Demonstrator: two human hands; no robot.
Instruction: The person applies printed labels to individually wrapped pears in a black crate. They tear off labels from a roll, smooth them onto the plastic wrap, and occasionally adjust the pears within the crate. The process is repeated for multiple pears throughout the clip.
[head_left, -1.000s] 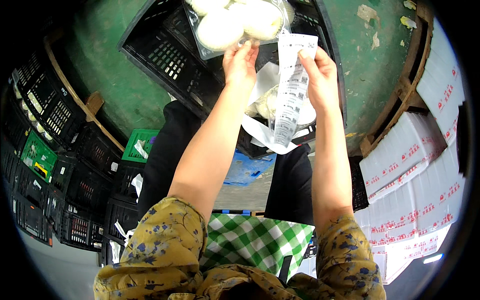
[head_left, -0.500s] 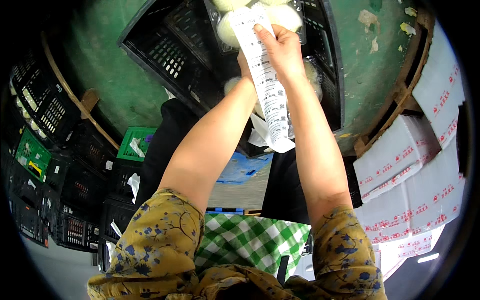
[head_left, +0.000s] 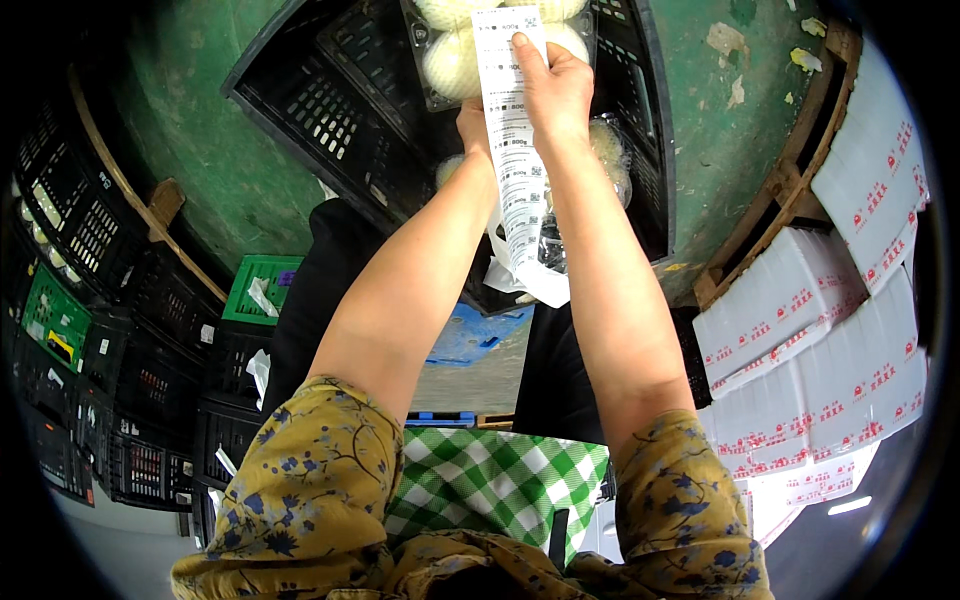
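My right hand point(head_left: 560, 92) pinches the upper part of a long white strip of printed labels point(head_left: 513, 135), thumb on its face. From there the strip hangs between my forearms and curls at its lower end. Partly behind the strip is my left hand point(head_left: 473, 127), just below a clear plastic pack point(head_left: 437, 100); its fingers are hidden. Round pale produce point(head_left: 452, 66) fills that pack, at the far end of a black slatted crate point(head_left: 345, 65). Lower in the crate, another clear pack of round produce point(head_left: 608, 160) shows beside my right wrist.
Stacked black crates point(head_left: 150, 370) and green crates point(head_left: 262, 290) stand on the left. White boxes with red print point(head_left: 775, 300) are piled on the right. A blue plastic piece point(head_left: 480, 335) lies below the crate, and a green checked cloth point(head_left: 490, 475) covers my lap.
The strip's upper end now hangs straighter over the pack. My hands and the strip have shifted slightly left in view, as has the whole scene.
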